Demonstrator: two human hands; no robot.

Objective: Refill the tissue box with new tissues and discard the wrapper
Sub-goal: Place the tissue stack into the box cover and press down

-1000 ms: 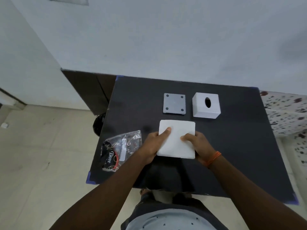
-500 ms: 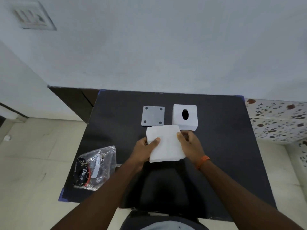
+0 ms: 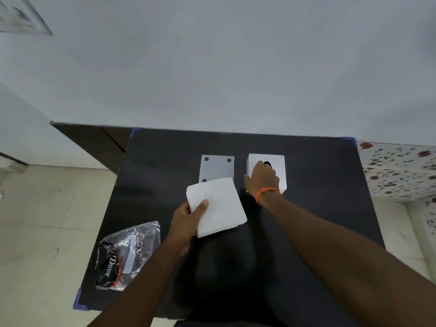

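A white stack of tissues (image 3: 218, 205) is lifted a little over the middle of the black table, held at its left edge by my left hand (image 3: 187, 219). My right hand (image 3: 263, 178) rests on top of the white cube tissue box (image 3: 280, 166) at the back right, fingers at its dark oval slot and thumb down its left side. The grey square base plate (image 3: 217, 167) of the box lies flat to the left of the box, partly hidden behind the tissues. The empty clear wrapper (image 3: 125, 254) with dark print lies at the table's front left corner.
The black table (image 3: 318, 208) stands against a pale wall. A dark cabinet (image 3: 94, 140) is behind its left side. Pale floor tiles lie to the left, and a speckled surface (image 3: 398, 171) adjoins the table on the right.
My right hand has let go of the tissue stack and moved back onto the tissue box. My left hand alone now holds the stack. The view tilted upward.
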